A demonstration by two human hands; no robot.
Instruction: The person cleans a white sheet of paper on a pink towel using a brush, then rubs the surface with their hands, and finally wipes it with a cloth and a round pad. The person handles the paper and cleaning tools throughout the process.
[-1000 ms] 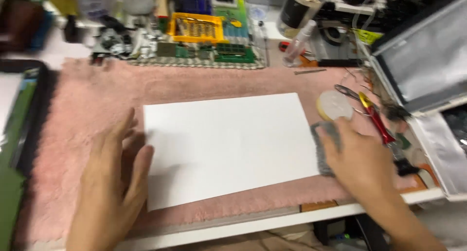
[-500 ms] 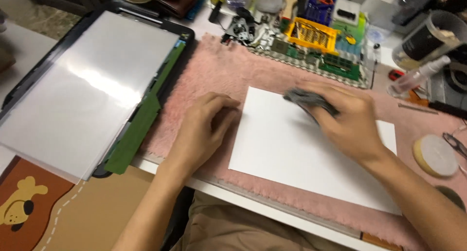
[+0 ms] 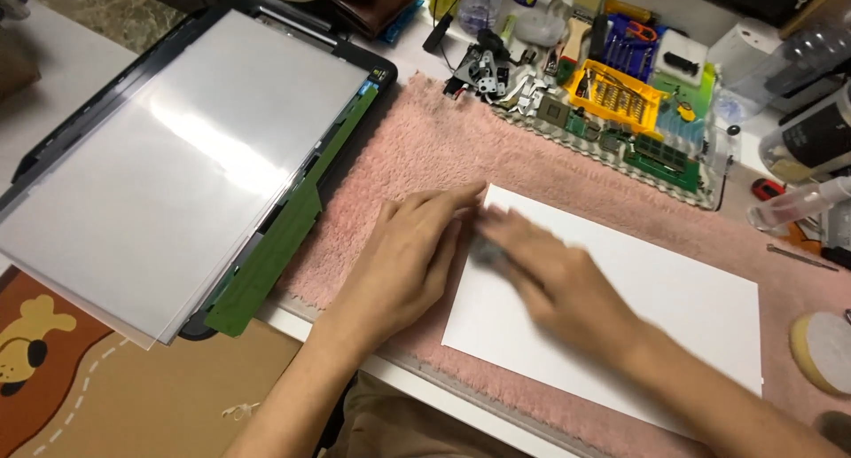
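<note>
- Far left of my fingers: a large flat display panel with a glossy grey film sheet [image 3: 168,165] lies in its black frame, with a green strip along the edge nearest my hands. It is well apart from both hands.
- Below that panel, at the lower left: a brown cardboard piece with a yellow cartoon dog [image 3: 35,334].
- Under both hands: a fluffy pink fabric mat [image 3: 425,148] covers the bench.
- My left hand [image 3: 403,263]: it lies flat, palm down, fingers extended and relaxed, not gripping anything. The fingertips touch the left edge and upper left corner of the white rectangular sheet [image 3: 674,307], pressing it against the mat.
- My right hand [image 3: 554,285]: it rests on the left part of the white sheet, just beside my left fingers. It is motion-blurred. A small grey pad [image 3: 486,248] shows under its fingers; the fingers appear curled over it, but I cannot tell how firmly they hold it.
- The white sheet extends from my fingers to the right, lying flat on the mat.
- Beyond my fingers, at the far edge of the mat: a tray of metal brackets and green circuit boards [image 3: 620,139], with a yellow plastic bit holder [image 3: 616,94] on it.
- Far right of my right hand: a round pale yellow foam disc [image 3: 820,352] at the mat's edge, well apart from the sheet-holding fingers.
</note>
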